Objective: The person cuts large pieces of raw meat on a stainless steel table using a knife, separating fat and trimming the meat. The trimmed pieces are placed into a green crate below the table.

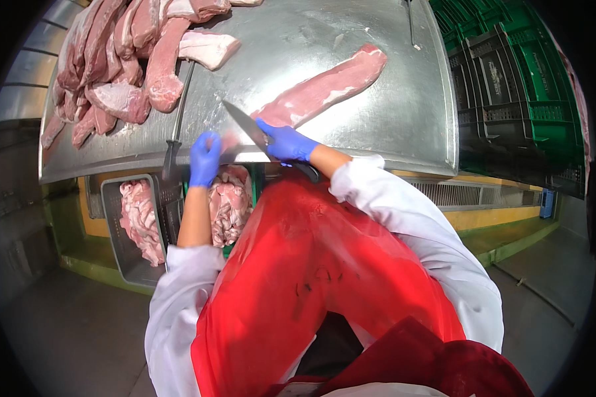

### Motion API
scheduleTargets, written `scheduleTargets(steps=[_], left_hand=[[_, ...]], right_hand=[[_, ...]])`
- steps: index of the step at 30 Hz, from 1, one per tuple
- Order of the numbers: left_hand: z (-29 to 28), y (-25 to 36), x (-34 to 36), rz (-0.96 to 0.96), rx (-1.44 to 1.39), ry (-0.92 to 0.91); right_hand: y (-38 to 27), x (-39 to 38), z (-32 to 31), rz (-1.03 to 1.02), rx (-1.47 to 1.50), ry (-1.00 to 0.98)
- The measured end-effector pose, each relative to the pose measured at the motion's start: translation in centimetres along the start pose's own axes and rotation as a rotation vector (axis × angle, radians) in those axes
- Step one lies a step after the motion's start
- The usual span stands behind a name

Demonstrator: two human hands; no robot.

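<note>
A knife (245, 124) is in my right hand (289, 143), gloved in blue. Its blade points up and left over the steel table, and the black handle shows below my fingers. Just beyond the blade lies a long strip of pink meat (328, 88), slanting toward the far right. My left hand (205, 159), also in a blue glove, is closed at the table's near edge. A blurred pink scrap of meat (229, 140) is right beside its fingers; I cannot tell whether they hold it.
Several long meat cuts (116, 56) are piled at the far left of the steel table (404, 126). A sharpening steel (182, 109) lies near them. Below the edge are a grey crate (116, 228) and a green one (253, 182), both with trimmings. Stacked crates (503, 86) stand right.
</note>
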State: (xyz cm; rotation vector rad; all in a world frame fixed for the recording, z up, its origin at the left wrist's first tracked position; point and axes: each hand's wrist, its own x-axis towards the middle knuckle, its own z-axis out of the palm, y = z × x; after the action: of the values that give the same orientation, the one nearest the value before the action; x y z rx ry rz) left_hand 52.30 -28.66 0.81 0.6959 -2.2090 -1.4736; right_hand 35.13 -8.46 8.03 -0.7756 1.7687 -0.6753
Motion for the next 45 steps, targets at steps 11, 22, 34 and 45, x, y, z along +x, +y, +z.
scheduleTargets(steps=[11,22,34,45], left_hand=[[12.2,6.1,1.5,0.403,0.86,-0.21],[21.3,4.2,17.2,-0.175,0.686,-0.273],[35.3,24.8,26.8,-0.317,-0.377,-0.542],[43.1,18.1,18.0,-0.196,1.068,-0.474]], right_hand=[[13.3,2.1,-13.9,-0.008,-0.401,0.734],[18.6,-13.0,-7.7,0.129,-0.444,0.336],[33.0,-30.2,-16.6,-0.103,0.201,0.621],[38.8,-34.4,-24.8,0.178,0.59,0.766]])
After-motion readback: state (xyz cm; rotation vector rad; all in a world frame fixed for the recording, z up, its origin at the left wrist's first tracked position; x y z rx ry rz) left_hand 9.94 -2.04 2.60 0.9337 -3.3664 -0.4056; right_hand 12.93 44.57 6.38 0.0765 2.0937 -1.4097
